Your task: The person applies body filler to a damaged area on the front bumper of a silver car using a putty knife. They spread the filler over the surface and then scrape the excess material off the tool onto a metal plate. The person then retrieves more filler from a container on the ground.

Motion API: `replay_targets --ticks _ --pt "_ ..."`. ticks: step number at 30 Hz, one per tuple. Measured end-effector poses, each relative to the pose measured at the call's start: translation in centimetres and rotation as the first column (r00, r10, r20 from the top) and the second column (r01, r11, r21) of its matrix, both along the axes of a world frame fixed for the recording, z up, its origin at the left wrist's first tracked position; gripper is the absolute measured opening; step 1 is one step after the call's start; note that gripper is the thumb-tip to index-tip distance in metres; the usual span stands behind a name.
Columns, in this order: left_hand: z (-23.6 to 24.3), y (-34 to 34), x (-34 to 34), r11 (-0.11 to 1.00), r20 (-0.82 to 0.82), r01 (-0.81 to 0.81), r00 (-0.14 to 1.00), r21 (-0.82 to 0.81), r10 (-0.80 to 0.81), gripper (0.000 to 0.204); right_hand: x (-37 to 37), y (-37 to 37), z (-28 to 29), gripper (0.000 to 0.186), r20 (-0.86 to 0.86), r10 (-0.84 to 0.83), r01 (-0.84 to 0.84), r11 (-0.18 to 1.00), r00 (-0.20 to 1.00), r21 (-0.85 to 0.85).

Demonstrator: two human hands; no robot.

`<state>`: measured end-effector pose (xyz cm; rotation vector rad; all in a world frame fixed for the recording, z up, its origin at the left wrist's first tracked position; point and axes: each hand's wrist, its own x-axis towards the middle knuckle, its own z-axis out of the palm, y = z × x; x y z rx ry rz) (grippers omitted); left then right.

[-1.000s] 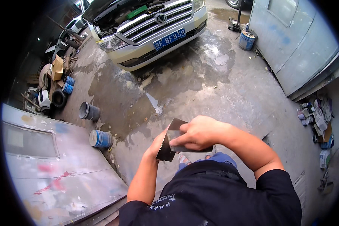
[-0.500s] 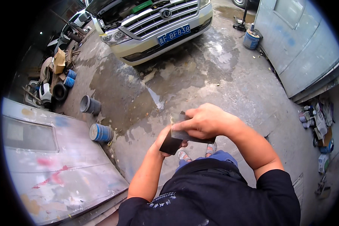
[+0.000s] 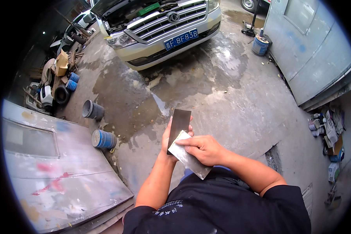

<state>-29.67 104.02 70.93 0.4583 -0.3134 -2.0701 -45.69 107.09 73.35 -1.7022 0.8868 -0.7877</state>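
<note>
My left hand (image 3: 165, 136) grips a dark, flat rectangular metal blade (image 3: 180, 121) with its long side pointing away from me. My right hand (image 3: 206, 150) holds a second flat metal blade (image 3: 195, 165), paler and smeared with whitish residue, pinched with fingertips on its top. The pale blade lies across the lower part of the dark one, slanting toward the lower right. Both are in front of my black T-shirt (image 3: 218, 202), above the concrete floor (image 3: 238, 101).
A pale car (image 3: 156, 54) with raised bonnet stands ahead. Metal doors (image 3: 316, 46) flank me right and left. Buckets (image 3: 103, 138) stand left, another (image 3: 260, 45) by the right door. A tyre (image 3: 62, 95) lies among junk at left; cans and rags (image 3: 327, 128) are piled at right.
My right hand has moved down toward my body, swinging the pale blade to a downward slant. The dark blade in my left hand has turned and now shows its whole upper length.
</note>
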Motion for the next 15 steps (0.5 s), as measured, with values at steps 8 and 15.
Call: replay_targets --ticks 8,15 --pt "-1.8 -0.9 1.2 0.998 0.004 -0.005 1.0 -0.069 0.005 0.048 0.2 0.3 0.6 0.032 0.036 -0.022 0.016 0.987 0.999 0.157" --pt "-0.9 -0.9 1.6 1.0 0.078 0.022 0.997 -0.014 -0.021 0.04 1.0 0.8 0.1 0.033 0.065 -0.052 0.052 0.999 0.997 0.005"
